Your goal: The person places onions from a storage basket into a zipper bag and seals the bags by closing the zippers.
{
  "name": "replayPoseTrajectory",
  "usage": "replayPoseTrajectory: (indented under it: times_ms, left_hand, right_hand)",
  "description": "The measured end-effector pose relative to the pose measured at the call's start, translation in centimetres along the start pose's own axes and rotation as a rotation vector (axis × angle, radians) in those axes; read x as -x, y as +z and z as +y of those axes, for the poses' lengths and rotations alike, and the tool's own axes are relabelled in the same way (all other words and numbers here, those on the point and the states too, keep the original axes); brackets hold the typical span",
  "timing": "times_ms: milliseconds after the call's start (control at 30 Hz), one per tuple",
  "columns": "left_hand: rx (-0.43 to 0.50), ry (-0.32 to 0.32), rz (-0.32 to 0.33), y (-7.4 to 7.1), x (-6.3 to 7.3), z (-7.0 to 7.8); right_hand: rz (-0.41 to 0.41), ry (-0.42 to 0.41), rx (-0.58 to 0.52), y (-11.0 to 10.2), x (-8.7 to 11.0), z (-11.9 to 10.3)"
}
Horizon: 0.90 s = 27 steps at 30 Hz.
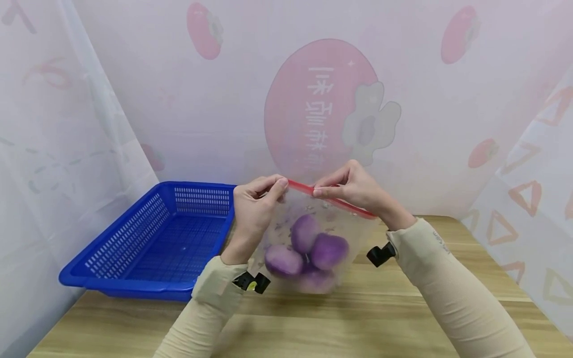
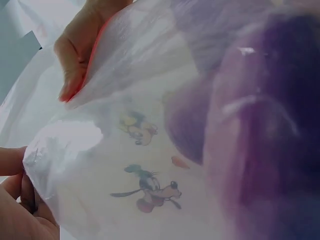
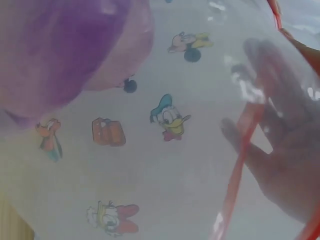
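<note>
A translucent zip bag (image 1: 358, 233) with a red seal strip (image 1: 299, 186) hangs upright between my hands, close over the table. My left hand (image 1: 255, 206) pinches its top left corner between thumb and fingers. Partway along the red strip, my right hand (image 1: 355, 189) pinches the top edge with thumb and forefinger. Inside, several rounded purple pieces (image 1: 330, 251), paler in patches, lie bunched at the bottom. Small cartoon figures (image 3: 169, 117) are printed on the plastic in the right wrist view. Through the bag, the left wrist view shows a purple piece (image 2: 250, 125) up close.
To the left stands a blue plastic basket (image 1: 130, 285) with slotted walls, its right rim close beside my left hand. A wood-grain table (image 1: 403, 318) lies underneath. Behind it hangs a pale printed curtain (image 1: 425, 124), with side curtains at left and right.
</note>
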<state>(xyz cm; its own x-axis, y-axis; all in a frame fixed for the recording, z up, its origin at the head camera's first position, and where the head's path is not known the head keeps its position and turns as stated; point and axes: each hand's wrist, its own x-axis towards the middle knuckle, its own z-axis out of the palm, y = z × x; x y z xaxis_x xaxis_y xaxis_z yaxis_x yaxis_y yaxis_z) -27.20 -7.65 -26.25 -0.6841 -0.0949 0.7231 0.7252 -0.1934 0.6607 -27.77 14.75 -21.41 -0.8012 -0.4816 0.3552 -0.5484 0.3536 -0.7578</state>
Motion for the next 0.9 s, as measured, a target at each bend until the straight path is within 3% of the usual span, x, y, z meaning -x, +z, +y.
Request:
replayPoseTrajectory:
  times_ms: [267, 667, 900]
  left_hand:
    - [-0.001, 0.014, 0.022, -0.6, -0.4, -0.5]
    - [-0.068, -0.041, 0.1, -2.2, -1.2, -1.3]
    - [-0.114, -0.042, 0.106, -2.3, -1.2, 0.8]
  right_hand:
    - [-0.003, 0.054, 0.068, -1.2, 0.9, 0.4]
    - [0.038, 0.113, 0.103, -3.5, 3.5, 3.3]
    - [0.041, 0.138, 0.1, -4.5, 4.8, 4.3]
